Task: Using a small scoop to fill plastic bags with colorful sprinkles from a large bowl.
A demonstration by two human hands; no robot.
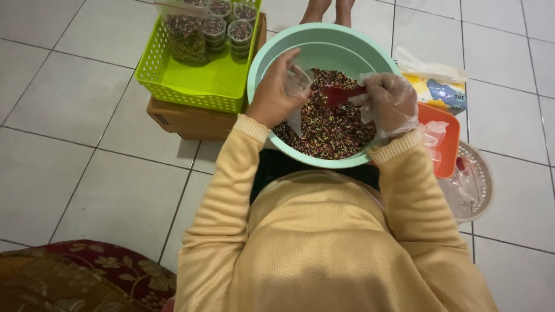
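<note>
A mint-green bowl [300, 41] sits in front of me, holding a heap of dark multicoloured sprinkles [332, 130]. My left hand [274, 92], bare, holds a small clear plastic cup [299, 81] tilted over the bowl. In a thin clear glove, my right hand [390, 104] grips a red scoop [341, 94] whose tip points at the cup's mouth. Both hands hover above the sprinkles, close together. My yellow sleeves reach in from below.
A lime-green basket [191, 75] on a brown cardboard box [185, 118] holds several filled lidded cups [228, 26] and a bag of sprinkles [185, 37]. An orange tray [442, 136], a white perforated tray [477, 185] and a tissue pack [439, 86] lie right. Someone's bare feet [329, 10] stand beyond the bowl.
</note>
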